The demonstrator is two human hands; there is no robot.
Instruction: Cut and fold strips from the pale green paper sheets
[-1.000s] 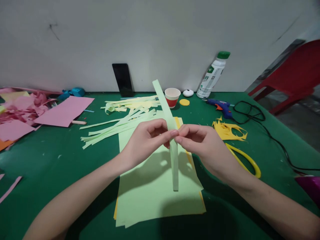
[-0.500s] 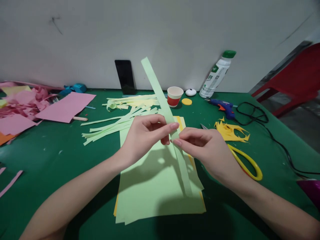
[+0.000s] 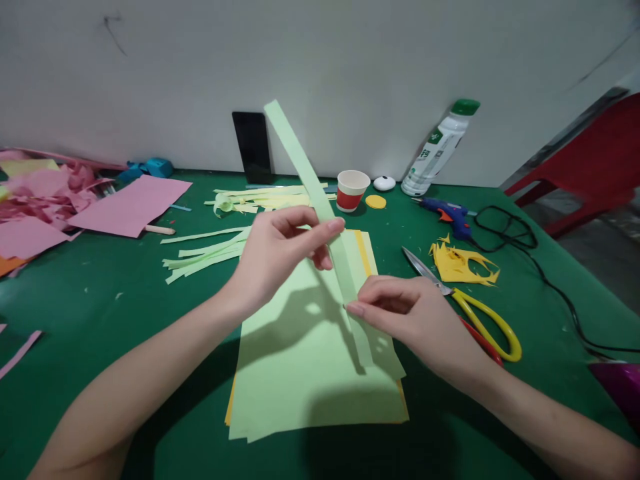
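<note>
A long pale green paper strip (image 3: 302,164) slants up and to the left between my two hands. My left hand (image 3: 287,250) pinches it near the middle, thumb on top. Lower down, my right hand (image 3: 400,307) grips the strip's edge between thumb and fingertips. Beneath both hands lies a stack of light green paper sheets (image 3: 295,380), with yellow edges showing under it. Shadows of the hands fall on the top sheet. Thin green paper strips (image 3: 210,257) lie to the left of the stack. Scissors (image 3: 465,300) with yellow and red handles rest beside my right hand.
Pink paper (image 3: 133,205) and scraps cover the left side. Along the wall stand a black phone (image 3: 253,148), a paper cup (image 3: 352,191) and a leaning bottle (image 3: 440,148). A blue glue gun (image 3: 447,215) with its cord and yellow paper scraps (image 3: 463,263) lie on the right.
My left hand has moved up and left with the strip. My right hand has slid down along it, widening the gap between the hands. More of the scissors now shows.
</note>
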